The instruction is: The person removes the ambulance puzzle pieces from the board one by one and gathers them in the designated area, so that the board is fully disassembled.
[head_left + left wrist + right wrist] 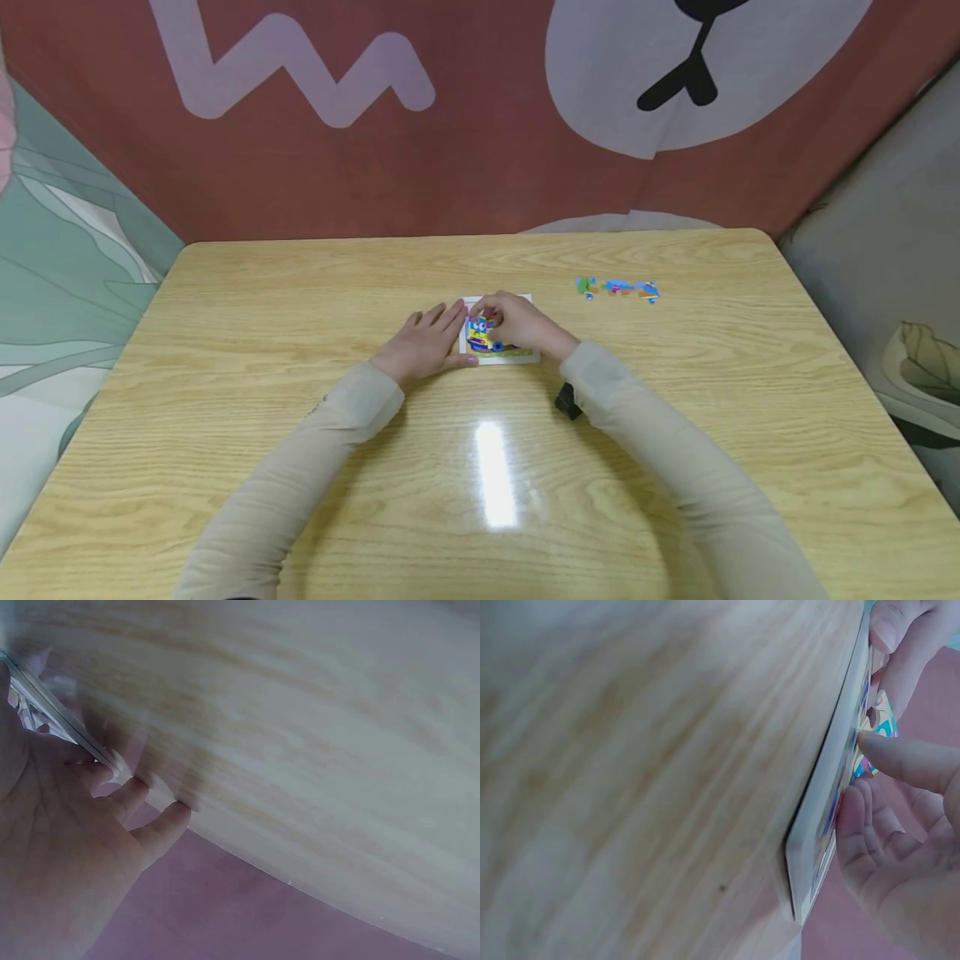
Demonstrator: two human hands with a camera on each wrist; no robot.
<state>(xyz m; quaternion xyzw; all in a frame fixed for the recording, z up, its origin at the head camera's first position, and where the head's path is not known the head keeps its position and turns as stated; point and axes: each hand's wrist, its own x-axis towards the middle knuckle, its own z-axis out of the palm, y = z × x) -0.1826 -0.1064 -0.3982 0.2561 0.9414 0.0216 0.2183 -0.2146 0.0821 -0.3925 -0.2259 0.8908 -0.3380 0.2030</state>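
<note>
A small picture jigsaw board (510, 361) with a white border lies flat on the table, a yellow and blue cartoon figure showing on it. My left hand (423, 343) rests along its left edge, fingers extended and thumb at the lower corner. In the left wrist view, fingertips of that hand (82, 802) touch the table beside the board's rim (60, 720). Above the board, my right hand (521, 322) pinches a colourful puzzle piece (886, 720) between thumb and curled fingers. The piece stands tilted against the board (810, 847); its lower part is hidden by the fingers.
Several loose puzzle pieces (618, 287) lie in a row at the back right of the wooden table (300, 283). A black object (567, 402) shows beside the right cuff. Behind the far edge hangs a red-brown patterned cloth (450, 175).
</note>
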